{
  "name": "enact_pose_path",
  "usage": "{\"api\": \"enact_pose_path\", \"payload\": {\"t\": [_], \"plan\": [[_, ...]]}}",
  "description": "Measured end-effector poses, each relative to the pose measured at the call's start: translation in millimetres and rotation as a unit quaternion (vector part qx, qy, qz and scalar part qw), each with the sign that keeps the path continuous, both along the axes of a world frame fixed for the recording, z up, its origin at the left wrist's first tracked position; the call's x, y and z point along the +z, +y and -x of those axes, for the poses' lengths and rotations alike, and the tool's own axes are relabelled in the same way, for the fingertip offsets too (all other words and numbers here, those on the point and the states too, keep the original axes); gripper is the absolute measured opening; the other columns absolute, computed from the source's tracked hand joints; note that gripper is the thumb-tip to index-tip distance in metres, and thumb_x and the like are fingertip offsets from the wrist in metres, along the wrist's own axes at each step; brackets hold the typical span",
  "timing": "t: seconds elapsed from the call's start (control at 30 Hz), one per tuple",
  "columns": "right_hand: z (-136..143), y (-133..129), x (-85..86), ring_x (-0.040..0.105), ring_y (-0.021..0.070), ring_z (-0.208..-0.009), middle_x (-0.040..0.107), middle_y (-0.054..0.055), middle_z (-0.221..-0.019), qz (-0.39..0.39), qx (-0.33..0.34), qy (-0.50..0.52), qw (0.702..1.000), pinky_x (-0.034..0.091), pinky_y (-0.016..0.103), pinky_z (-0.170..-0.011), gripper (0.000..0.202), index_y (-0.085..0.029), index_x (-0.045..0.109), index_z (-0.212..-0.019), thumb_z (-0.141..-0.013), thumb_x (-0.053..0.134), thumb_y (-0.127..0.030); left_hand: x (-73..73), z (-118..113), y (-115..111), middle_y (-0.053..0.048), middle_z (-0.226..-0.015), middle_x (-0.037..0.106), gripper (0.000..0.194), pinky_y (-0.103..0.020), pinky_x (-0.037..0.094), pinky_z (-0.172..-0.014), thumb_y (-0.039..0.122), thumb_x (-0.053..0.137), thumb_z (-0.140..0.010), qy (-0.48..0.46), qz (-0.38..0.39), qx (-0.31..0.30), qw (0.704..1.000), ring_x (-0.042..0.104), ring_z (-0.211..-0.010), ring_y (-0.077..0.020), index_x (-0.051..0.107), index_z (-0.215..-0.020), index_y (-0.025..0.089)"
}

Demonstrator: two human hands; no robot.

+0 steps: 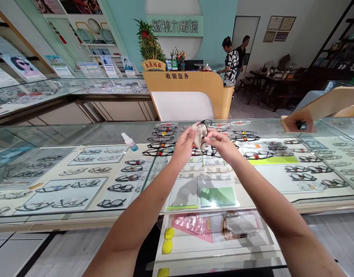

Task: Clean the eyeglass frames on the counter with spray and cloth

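Above the glass counter (162,184), my left hand (183,145) is closed on a pale, crumpled cloth (198,137). The cloth is pressed against a pair of black-framed glasses (206,122). My right hand (222,144) grips these glasses between thumb and fingers, with part of the frame hidden by the cloth and the hands. Beyond and beside the hands, folded glasses (161,145) lie in rows on the counter top. A small spray bottle (130,142) with a white top and blue liquid lies to the left.
More glasses (121,187) are displayed under the glass. An open drawer (220,250) below holds yellow round things (167,246) and plastic packets (191,225). A wooden-framed mirror or stand (324,105) is at right. Two people (231,59) stand by the cash desk (185,82).
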State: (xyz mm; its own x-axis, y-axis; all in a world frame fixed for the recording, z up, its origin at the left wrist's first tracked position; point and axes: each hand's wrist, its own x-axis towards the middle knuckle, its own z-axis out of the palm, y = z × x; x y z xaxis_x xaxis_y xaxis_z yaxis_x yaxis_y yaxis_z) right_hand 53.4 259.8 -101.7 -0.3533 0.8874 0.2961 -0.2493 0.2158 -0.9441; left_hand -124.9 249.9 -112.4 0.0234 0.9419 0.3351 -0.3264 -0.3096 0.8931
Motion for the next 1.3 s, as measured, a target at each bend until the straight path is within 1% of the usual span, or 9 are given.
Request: {"api": "enact_pose_path", "payload": {"t": [0.1, 0.2, 0.3, 0.5, 0.63, 0.77, 0.93, 1.13, 1.3], "plan": [[1.8, -4.0, 1.7, 0.061, 0.0271, -0.129, 0.070, 0.004, -0.126, -0.001, 0.028, -0.017, 0.999, 0.042, 0.040, -0.120, 0.039, -0.026, 0.077, -0.074, -0.077, 0.096, -0.060, 2.9, 3.5, 0.4, -0.006, -0.122, 0.083, 0.069, -0.028, 0.058, -0.088, 0.068, 0.090, -0.085, -0.006, 0.010, 0.024, 1.000, 0.075, -0.108, -0.0217, 0.078, -0.136, 0.025], [2.9, -6.3, 2.7, 0.061, 0.0250, -0.117, 0.067, 0.003, -0.113, -0.014, 0.037, -0.023, 0.999, 0.044, 0.039, -0.114, 0.041, -0.026, 0.075, -0.073, -0.080, 0.094, -0.061, 5.2, 5.8, 1.0, -0.006, -0.121, 0.083, 0.069, -0.028, 0.057, -0.089, 0.059, 0.097, -0.080, -0.006, 0.022, -0.001, 1.000, 0.075, -0.106, -0.0205, 0.077, -0.135, 0.023], [2.1, -5.8, 2.5, 0.060, 0.0263, -0.127, 0.066, 0.005, -0.124, -0.021, 0.043, -0.019, 0.999, 0.043, 0.039, -0.117, 0.043, -0.024, 0.074, -0.073, -0.081, 0.093, -0.061, 4.8, 5.5, 1.9, -0.007, -0.120, 0.083, 0.071, -0.028, 0.057, -0.089, 0.054, 0.103, -0.073, -0.011, 0.036, -0.017, 0.999, 0.075, -0.106, -0.0204, 0.077, -0.130, 0.022], [-1.1, -3.6, 1.2, 0.054, 0.0299, -0.143, 0.063, 0.008, -0.141, -0.019, 0.048, -0.034, 0.998, 0.037, 0.043, -0.125, 0.046, -0.024, 0.074, -0.080, -0.080, 0.093, -0.066, 2.0, 3.7, 2.2, -0.006, -0.118, 0.080, 0.070, -0.027, 0.059, -0.086, 0.051, 0.109, -0.063, -0.028, 0.040, 0.036, 0.998, 0.075, -0.099, -0.0178, 0.074, -0.115, 0.020], [-1.3, -4.3, 2.4, 0.043, 0.0311, -0.157, 0.061, 0.009, -0.149, -0.022, 0.033, -0.050, 0.998, 0.028, 0.044, -0.132, 0.045, -0.025, 0.076, -0.081, -0.080, 0.093, -0.067, 2.7, 4.7, 0.4, -0.004, -0.108, 0.081, 0.062, -0.027, 0.057, -0.081, 0.054, 0.105, -0.069, -0.005, 0.024, 0.021, 0.999, 0.072, -0.091, -0.0171, 0.077, -0.111, 0.019], [0.1, -4.2, 2.5, 0.055, 0.0286, -0.136, 0.063, 0.006, -0.129, -0.011, 0.047, -0.033, 0.998, 0.034, 0.042, -0.127, 0.046, -0.024, 0.075, -0.079, -0.081, 0.093, -0.066, 5.3, 5.5, -1.3, -0.003, -0.098, 0.080, 0.053, -0.026, 0.055, -0.080, 0.056, 0.102, -0.074, 0.023, -0.004, -0.002, 1.000, 0.069, -0.087, -0.0160, 0.081, -0.106, 0.019], [1.0, -2.8, -0.6, 0.058, 0.0254, -0.117, 0.065, 0.004, -0.112, 0.023, 0.061, -0.012, 0.998, 0.041, 0.040, -0.116, 0.045, -0.024, 0.079, -0.080, -0.076, 0.096, -0.065, 10.1, 6.7, -2.9, -0.003, -0.095, 0.080, 0.056, -0.027, 0.055, -0.081, 0.054, 0.104, -0.068, 0.041, -0.021, -0.025, 0.999, 0.069, -0.085, -0.0171, 0.080, -0.103, 0.018], [0.0, -4.9, -0.5, 0.061, 0.0274, -0.126, 0.073, 0.006, -0.119, 0.020, 0.129, -0.024, 0.991, 0.041, 0.040, -0.119, 0.038, -0.025, 0.086, -0.091, -0.083, 0.092, -0.062, 16.2, 6.8, -7.8, -0.002, -0.083, 0.075, 0.057, -0.025, 0.051, -0.068, 0.060, 0.104, -0.065, 0.087, -0.044, 0.035, 0.995, 0.062, -0.072, -0.0145, 0.076, -0.091, 0.017], [2.0, -8.8, 5.0, 0.060, 0.0271, -0.126, 0.070, 0.006, -0.130, -0.001, 0.116, -0.054, 0.992, 0.046, 0.038, -0.113, 0.039, -0.024, 0.087, -0.092, -0.082, 0.093, -0.061, 16.2, 6.1, -9.2, -0.001, -0.072, 0.067, 0.063, -0.027, 0.045, -0.061, 0.078, 0.092, -0.073, 0.098, -0.071, 0.092, 0.988, 0.054, -0.065, -0.0136, 0.076, -0.083, 0.018]]}}
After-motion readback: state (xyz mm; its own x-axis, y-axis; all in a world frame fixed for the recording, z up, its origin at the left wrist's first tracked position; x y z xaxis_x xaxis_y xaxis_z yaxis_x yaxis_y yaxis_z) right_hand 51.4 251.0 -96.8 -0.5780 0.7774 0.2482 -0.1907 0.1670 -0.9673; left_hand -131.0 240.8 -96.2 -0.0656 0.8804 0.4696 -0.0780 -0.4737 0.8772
